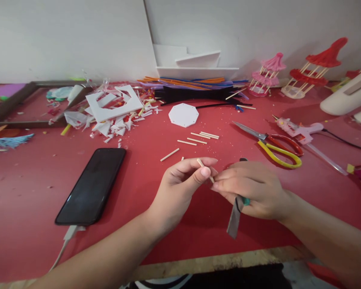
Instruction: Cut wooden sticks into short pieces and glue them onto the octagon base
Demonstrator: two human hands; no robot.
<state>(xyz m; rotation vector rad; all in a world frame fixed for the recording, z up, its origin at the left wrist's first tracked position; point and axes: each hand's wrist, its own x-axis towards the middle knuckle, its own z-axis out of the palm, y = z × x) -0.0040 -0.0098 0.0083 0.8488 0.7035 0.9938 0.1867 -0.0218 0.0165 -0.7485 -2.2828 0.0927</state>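
My left hand (pixel 183 184) pinches a short wooden stick (pixel 200 162) between thumb and fingers. Curled close beside it, my right hand (pixel 252 186) meets the stick's lower end with its fingertips. Out of the right palm sticks a flat grey strip (pixel 234 220) with a bit of green by it; a dark tip shows above the knuckles, and the rest is covered by the fingers. Beyond the hands, several cut wooden sticks (pixel 197 140) lie loose on the red table. Behind them is a white octagonal plate (pixel 183 115) with small holes near its edge.
Scissors (pixel 267 144) and a pink glue gun (pixel 301 130) lie at right. Pink (pixel 267 74) and red (pixel 314 68) carousel-like models stand behind. A phone (pixel 92 186) with a cable is at left, below white foam scraps (pixel 114 104). Pipe cleaners (pixel 192 83) line the back.
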